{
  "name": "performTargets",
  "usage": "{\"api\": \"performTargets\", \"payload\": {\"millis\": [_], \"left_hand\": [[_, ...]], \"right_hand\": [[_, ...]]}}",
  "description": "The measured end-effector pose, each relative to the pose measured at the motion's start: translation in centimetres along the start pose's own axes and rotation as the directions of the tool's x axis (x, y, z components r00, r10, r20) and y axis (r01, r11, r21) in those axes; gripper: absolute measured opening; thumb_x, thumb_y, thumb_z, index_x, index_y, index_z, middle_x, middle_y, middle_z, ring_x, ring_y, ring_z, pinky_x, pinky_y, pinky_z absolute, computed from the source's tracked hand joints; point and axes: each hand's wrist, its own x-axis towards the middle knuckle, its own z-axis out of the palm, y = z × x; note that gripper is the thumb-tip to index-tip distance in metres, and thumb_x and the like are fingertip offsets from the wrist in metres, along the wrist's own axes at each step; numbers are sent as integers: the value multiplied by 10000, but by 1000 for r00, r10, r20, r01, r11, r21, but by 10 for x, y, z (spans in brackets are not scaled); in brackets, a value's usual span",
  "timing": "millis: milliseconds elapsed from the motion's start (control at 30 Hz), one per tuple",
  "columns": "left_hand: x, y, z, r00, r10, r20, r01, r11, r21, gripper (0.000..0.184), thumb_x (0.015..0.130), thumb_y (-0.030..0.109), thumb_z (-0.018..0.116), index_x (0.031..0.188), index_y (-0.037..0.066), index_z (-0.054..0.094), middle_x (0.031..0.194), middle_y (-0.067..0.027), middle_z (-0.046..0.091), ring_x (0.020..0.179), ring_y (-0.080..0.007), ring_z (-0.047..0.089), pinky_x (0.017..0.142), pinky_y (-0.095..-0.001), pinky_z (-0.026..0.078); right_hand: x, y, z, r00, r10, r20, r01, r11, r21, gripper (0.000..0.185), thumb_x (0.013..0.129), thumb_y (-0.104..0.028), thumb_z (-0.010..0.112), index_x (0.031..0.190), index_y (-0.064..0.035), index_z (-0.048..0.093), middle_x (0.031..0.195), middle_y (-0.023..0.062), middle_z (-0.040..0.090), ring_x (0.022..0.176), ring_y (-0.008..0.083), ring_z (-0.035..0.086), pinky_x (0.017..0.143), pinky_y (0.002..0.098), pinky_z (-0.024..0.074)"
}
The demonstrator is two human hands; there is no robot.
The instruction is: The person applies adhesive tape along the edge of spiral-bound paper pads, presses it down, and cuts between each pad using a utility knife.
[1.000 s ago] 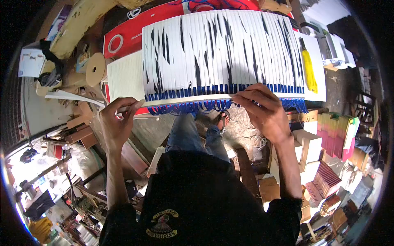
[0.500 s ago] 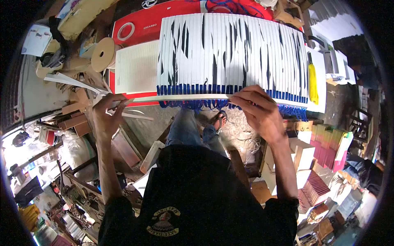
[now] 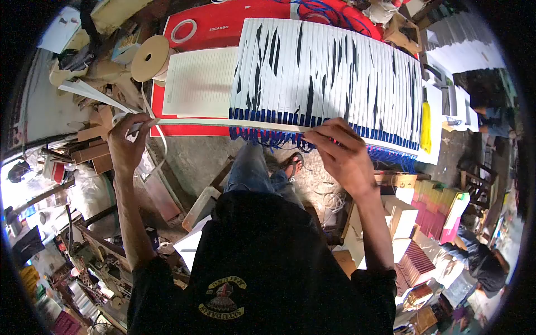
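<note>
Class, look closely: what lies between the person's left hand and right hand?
In the head view, a narrow pale strip runs between the left hand and right hand, crossing the red panel and passing alongside blue ribbon loops.

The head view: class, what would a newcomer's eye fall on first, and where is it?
Probably the row of black-streaked white panels, spread across the top centre, with blue ribbons dangling along its near edge. Next, the pale strip held by the left hand and right hand along that edge, and the bright red board behind.
</note>
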Motion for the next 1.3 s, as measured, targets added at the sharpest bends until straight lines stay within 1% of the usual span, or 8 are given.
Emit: {"api": "performTargets", "payload": {"millis": [133,633,900,967,1033,1100,1167,1300], "left_hand": [[5,7,-5,999,-48,-10,49,998,39,132,886,121,773,974,27,744,895,-93,748,812,-170,708,762,-318,554],[-5,-19,8,997,-69,24,69,998,-6,146,849,66,789,991,62,752,964,-73,769,858,-178,713,753,-327,546],[-26,-105,-23,981,-179,-75,184,980,74,165,824,50,792,979,39,738,912,-98,748,824,-200,719,776,-323,549],[-32,-129,-21,983,-156,-93,163,984,75,201,814,59,804,1005,48,743,968,-104,744,900,-240,719,822,-360,549],[-15,-81,-19,995,100,-20,-89,944,319,343,807,102,828,1130,65,719,1105,-146,715,1020,-326,694,892,-423,541],[-4,-29,8,996,8,-86,1,995,95,391,852,92,788,1227,66,678,1206,-163,682,1165,-323,645,1000,-424,517],[0,34,38,998,-62,30,65,986,-152,394,933,26,664,1322,56,609,1312,-166,631,1221,-299,616,1027,-409,504],[11,74,85,990,84,116,-33,924,-380,307,946,61,679,1243,45,604,1136,-158,704,1105,-284,672,927,-399,533]], "right_hand": [[-4,1,12,1000,-6,-17,4,993,-117,493,601,22,727,1090,-41,717,1062,63,678,1016,268,641,871,370,582],[17,-11,14,1000,3,21,-3,1000,8,422,636,65,702,1048,-24,703,1032,86,669,980,294,643,850,380,578],[23,-12,29,998,-63,-1,62,997,-50,456,588,38,717,1040,-22,711,1026,66,663,972,268,647,822,365,586],[23,-13,30,998,-61,-2,61,997,-46,442,598,44,714,1035,-23,714,1028,59,666,978,261,647,821,364,589],[25,-17,33,1000,17,-12,-18,998,-67,274,754,74,751,1003,-40,753,988,41,718,897,230,673,751,337,589],[26,-19,33,1000,8,-10,-9,998,-68,294,743,82,751,1011,-39,753,986,46,718,887,230,670,746,342,588],[28,-21,31,1000,4,-29,-6,997,-77,315,728,89,752,1014,-44,757,981,50,719,883,231,669,745,340,586],[30,-24,31,1000,9,-26,-11,997,-81,329,720,89,758,1017,-51,756,980,46,720,881,239,666,744,340,577]]}}
